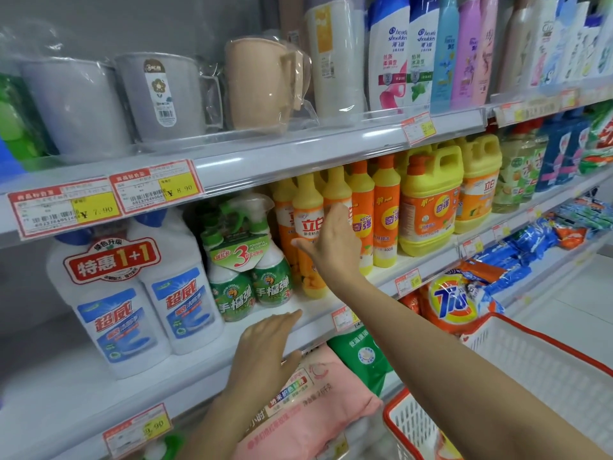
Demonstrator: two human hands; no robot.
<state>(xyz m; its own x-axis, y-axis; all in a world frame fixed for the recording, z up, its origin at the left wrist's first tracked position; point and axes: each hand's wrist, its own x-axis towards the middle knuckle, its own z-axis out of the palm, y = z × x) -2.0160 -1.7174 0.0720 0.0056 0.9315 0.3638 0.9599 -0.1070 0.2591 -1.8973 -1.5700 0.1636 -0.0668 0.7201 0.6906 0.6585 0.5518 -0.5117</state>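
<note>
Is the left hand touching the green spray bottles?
Apart. The head view shows a strip of bare white shelf between the fingertips of the left hand and the spray bottles.

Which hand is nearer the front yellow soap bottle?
Right. The right hand is at the soap bottle, thumb across its front; the left hand is lower, over the shelf edge below it.

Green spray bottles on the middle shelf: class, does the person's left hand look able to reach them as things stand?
Probably yes. The left hand lies open by the shelf edge, just below the green spray bottles, which stand at the front with nothing before them.
</note>
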